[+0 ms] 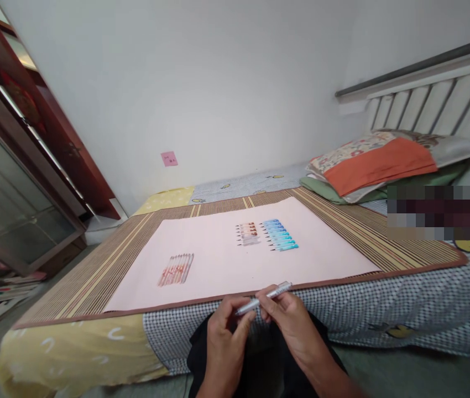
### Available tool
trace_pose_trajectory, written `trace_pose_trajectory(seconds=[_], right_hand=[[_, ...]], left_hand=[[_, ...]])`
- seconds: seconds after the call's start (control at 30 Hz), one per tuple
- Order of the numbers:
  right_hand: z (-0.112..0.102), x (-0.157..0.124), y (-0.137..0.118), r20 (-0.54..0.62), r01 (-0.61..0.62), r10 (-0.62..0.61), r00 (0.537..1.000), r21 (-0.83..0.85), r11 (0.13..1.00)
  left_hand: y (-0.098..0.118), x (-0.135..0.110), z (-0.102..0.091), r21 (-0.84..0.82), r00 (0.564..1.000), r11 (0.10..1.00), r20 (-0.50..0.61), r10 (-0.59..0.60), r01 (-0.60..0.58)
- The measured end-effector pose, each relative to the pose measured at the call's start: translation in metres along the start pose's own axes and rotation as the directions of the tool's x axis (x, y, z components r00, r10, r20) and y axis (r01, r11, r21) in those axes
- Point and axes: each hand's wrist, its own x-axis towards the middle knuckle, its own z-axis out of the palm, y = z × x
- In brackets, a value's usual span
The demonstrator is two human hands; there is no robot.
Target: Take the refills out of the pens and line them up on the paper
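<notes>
A silvery-white pen (265, 297) is held in front of the bed's edge, tilted up to the right. My right hand (291, 315) pinches its barrel near the upper end. My left hand (230, 326) has thumb and fingers closed about its lower tip. On the pale pink sheet (202, 243) beyond, several clear pens with reddish-brown markings (176, 270) lie side by side at the left. Farther right is a row of brown and grey pen parts (248, 234), with dark thin tips pointing left. Beside them lies a row of blue-to-turquoise pen parts (279, 235), with similar tips.
The sheet lies on a striped mat (81, 276) over a bed with a checked and yellow cover (81, 348). Pillows (384, 166) are piled at the right by the white headboard (438, 99). A wall stands behind; a glass-panelled cabinet (11, 193) is at the left.
</notes>
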Motion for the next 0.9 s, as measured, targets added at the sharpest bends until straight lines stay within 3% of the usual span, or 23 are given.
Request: trace_pose_trajectory(seconds=[0.13,0.23,0.37,0.47,0.57,0.63,0.8,0.9], right_hand=[[-0.003,-0.002,-0.002,0.019,0.061,-0.059,0.998,-0.105,0.993],[-0.003,-0.006,-0.007,0.041,0.078,-0.073,0.997,-0.152,0.985],[-0.004,-0.007,-0.011,0.042,0.062,-0.056,0.998,-0.154,0.986],[-0.006,-0.005,-0.009,-0.003,0.042,-0.043,0.999,-0.166,0.985],[-0.008,-0.004,-0.005,-0.026,0.028,-0.033,0.999,-0.158,0.987],[-0.008,-0.004,-0.005,-0.018,0.040,-0.043,0.999,-0.150,0.988],[-0.008,-0.005,-0.007,-0.016,0.052,-0.055,0.998,-0.161,0.986],[-0.010,-0.005,-0.005,-0.052,0.047,-0.057,0.997,-0.174,0.984]], left_hand=[[0.001,-0.005,0.002,0.101,0.999,0.995,0.030,-0.017,0.014],[-0.003,-0.003,0.004,0.019,0.984,0.986,0.067,-0.166,0.166],[-0.006,0.005,0.005,-0.167,0.914,0.911,0.226,-0.337,0.377],[-0.004,0.009,0.003,-0.329,0.935,0.882,0.220,-0.277,0.339],[-0.002,0.008,0.002,-0.343,0.955,0.896,0.190,-0.227,0.281],[-0.002,0.006,0.003,-0.325,0.942,0.891,0.214,-0.258,0.318],[-0.004,0.004,0.005,-0.349,0.841,0.775,0.343,-0.418,0.527],[-0.001,0.005,0.004,-0.439,0.887,0.775,0.308,-0.344,0.454]])
